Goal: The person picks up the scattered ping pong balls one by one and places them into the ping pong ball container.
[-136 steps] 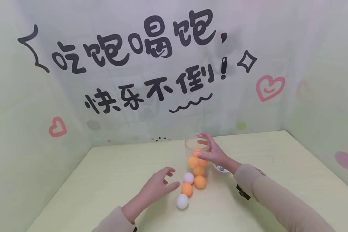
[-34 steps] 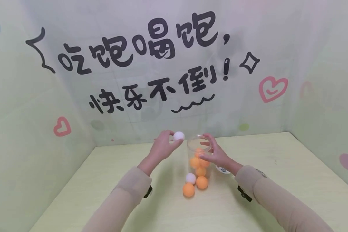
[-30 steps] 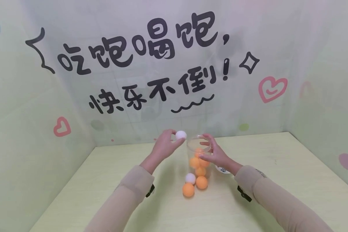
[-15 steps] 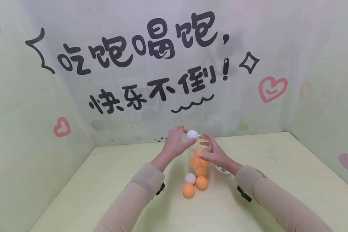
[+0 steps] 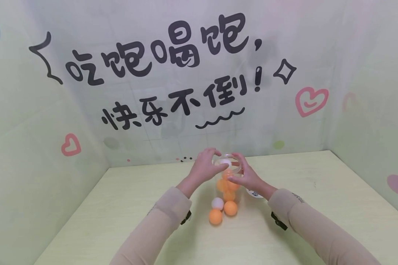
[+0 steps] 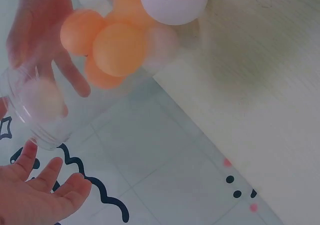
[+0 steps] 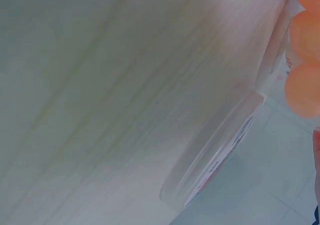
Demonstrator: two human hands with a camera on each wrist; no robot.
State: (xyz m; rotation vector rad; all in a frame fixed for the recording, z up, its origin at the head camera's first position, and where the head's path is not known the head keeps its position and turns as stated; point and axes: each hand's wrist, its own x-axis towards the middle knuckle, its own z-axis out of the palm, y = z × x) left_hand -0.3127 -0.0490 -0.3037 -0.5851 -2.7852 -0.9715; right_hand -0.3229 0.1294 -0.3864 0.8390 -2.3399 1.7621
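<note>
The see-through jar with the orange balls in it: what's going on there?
A person's right hand is holding the clear, round plastic jar by its side. Smooth, round orange balls are inside, and a smooth, round white ball is just inside the mouth, with the open left hand at the rim. Two more orange balls and another white ball lie in front, on the pale wooden table. A flat, round lid with printing lies beside the jar.

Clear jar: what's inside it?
Several orange balls, a white ball above them, and apparently a pale ball lower down. Anything directly behind them is covered.
</note>
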